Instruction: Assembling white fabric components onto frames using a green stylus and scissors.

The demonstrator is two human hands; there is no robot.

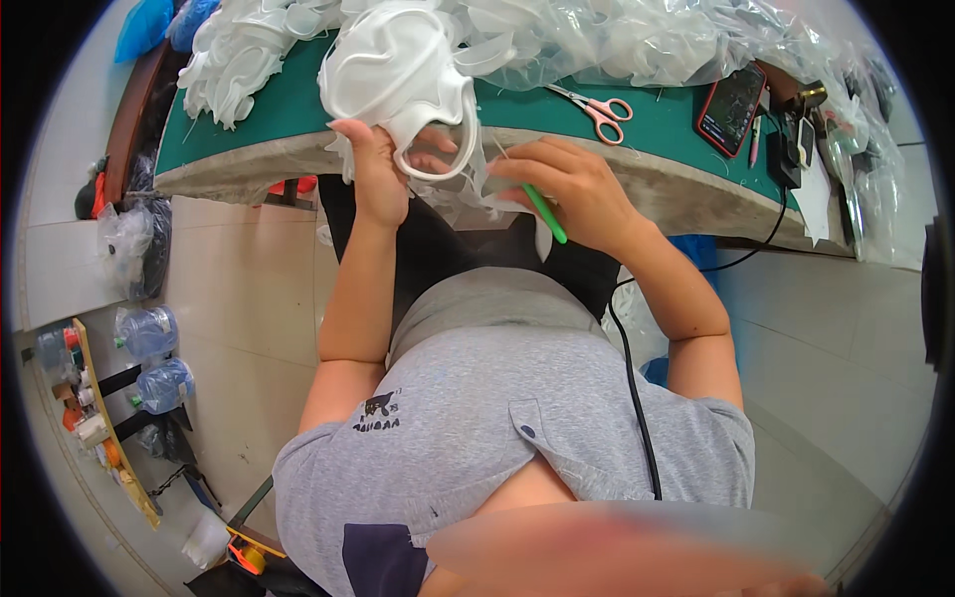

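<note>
Head view, held piece: a glossy white moulded piece (383, 75) with smooth swelling curves, raised ridges and a rounded open loop on its near right side; its material is hard to tell.
Held piece's place: above the far edge zone of the person's lap, over the near edge of a green-topped surface (657, 129) with a worn greyish rim.
Thin trim: a ragged translucent whitish strip (487, 194) hangs between the two hands; whether it is joined to the piece cannot be told.
Left hand: one, the left hand (383, 174), clamped on the piece's near side, thumb at the left, fingers partly behind the loop.
Right hand: one, the right hand (577, 189), clamped on a slim green-handled tool (544, 213), just right of the loop; the hands are apart.
White heap: crumpled white moulded pieces (234, 70) at the far left, too tangled to count.
Clear bags: transparent plastic bagging (637, 45) along the far side, number unclear.
Scissors: one pair with pink handles (605, 117), right of centre.
Phone: one, dark-screened in a red case (732, 109), farther right.
Bottles: two large bluish clear plastic bottles (165, 385), left.
</note>
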